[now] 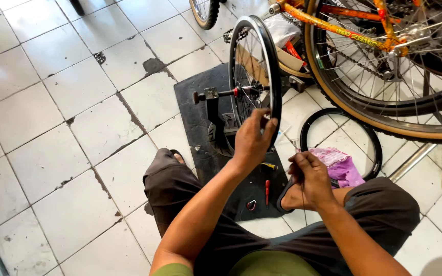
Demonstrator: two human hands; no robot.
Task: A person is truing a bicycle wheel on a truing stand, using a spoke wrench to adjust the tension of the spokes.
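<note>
— What takes up most of the view?

— The orange bicycle [364, 36] at the upper right, its tan-walled rear wheel [384, 76] filling that corner. Below it in size comes the black mat [200, 97] on the white tiled floor [52, 102], then the bare wheel rim [262, 66] standing upright in a truing stand [216, 110] on that mat.

— How does the rim lie from the hands?

— It stands on edge, its plane running away from the person, its axle crosswise in the stand. The left hand [251, 138] is the nearer: its fingers curl over the rim's lower near edge, thumb on one side, fingertips on the other, closed on it loosely. The rim rises up and away from that grip.

— And the right hand?

— The right hand [308, 176] sits lower and to the right, apart from the rim, over the person's sandalled foot. Its fingers are pinched together around something thin, perhaps a spoke; I cannot tell for sure.

— Counts?

— One rim in the stand, one loose black hoop [374, 148] flat on the floor beside it, one pink cloth [341, 163] lying partly inside that hoop. On the mat near the knees, one red-handled screwdriver [267, 190] and one small looped metal piece [251, 205]. Another bicycle tyre [205, 13] shows at the top edge.
</note>
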